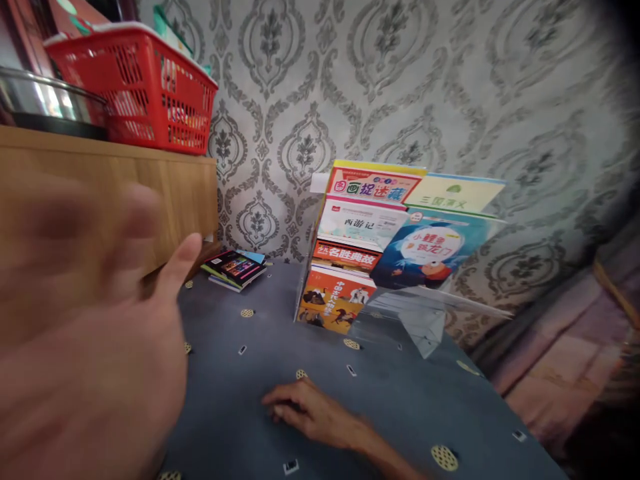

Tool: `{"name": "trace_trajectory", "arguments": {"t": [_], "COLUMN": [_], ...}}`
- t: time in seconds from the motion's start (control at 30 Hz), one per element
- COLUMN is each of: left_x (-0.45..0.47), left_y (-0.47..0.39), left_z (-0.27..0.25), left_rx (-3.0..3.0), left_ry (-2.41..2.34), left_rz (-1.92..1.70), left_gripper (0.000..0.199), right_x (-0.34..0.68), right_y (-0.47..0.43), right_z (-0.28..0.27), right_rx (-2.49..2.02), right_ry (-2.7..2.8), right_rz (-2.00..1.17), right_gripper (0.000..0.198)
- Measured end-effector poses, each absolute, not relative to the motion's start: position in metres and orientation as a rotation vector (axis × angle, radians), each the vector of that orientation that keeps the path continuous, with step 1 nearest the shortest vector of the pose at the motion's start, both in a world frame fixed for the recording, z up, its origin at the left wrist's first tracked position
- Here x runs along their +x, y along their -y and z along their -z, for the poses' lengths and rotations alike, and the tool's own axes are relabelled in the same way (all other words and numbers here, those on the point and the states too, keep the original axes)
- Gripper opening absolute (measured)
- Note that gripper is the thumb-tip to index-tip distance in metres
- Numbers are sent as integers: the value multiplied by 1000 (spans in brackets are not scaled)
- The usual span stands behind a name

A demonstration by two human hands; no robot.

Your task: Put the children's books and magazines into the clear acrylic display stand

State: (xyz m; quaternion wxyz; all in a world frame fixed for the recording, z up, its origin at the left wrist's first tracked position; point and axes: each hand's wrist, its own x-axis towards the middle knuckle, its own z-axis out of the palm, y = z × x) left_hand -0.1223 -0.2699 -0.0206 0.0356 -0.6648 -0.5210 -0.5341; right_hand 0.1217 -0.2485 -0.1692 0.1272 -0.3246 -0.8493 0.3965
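My left hand [100,353] is raised large and close to the camera on the left. Its thumb stands apart, the other fingers are blurred, and nothing shows in its grasp. Lower in the view, my right hand [313,413] rests on the blue-grey tablecloth [240,407], fingers loosely bent and slightly apart, holding nothing visible. Beyond it stands a clear display rack [423,320] of picture books. An orange book [335,300] is at its lower front left, a blue book [435,250] at right, and a red-and-yellow book [375,183] at the top.
A small stack of books [235,268] lies by the wall, beside a wooden cabinet [185,193]. On the cabinet sit a filled red plastic basket [150,93] and a metal pot [45,100]. Patterned wallpaper covers the wall behind; a pinkish curtain-like cloth [560,380] hangs at right.
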Motion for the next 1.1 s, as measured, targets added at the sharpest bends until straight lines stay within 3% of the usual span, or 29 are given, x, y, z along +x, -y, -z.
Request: {"name": "trace_trajectory", "arguments": {"t": [0.1, 0.17, 0.2, 0.23, 0.4, 0.77, 1.1], "left_x": [-128, -133, -137, -141, -162, -175, -171], "left_y": [207, 151, 124, 102, 49, 24, 31], "left_z": [34, 64, 82, 101, 164, 162, 173], "left_rx": [-2018, -2193, -2284, -2293, -2308, -2307, -2283], "left_ry": [1380, 1581, 1794, 1883, 2026, 1723, 1386], "left_rz": [1908, 1588, 1151, 997, 586, 153, 38], "left_gripper": [36, 31, 32, 33, 51, 36, 29], "right_x": [103, 96, 94, 93, 95, 95, 95], "right_y": [254, 257, 258, 259, 260, 262, 261], "right_z": [185, 198, 205, 210, 219, 208, 213], "right_rx": [-905, -896, -889, -880, -834, -887, -863], "right_ry": [2333, 2213, 2154, 2100, 1991, 2002, 2008], "right_rz": [-1209, -1227, -1236, -1247, -1291, -1295, -1309], "right_gripper": [35, 35, 35, 36, 35, 32, 33]}}
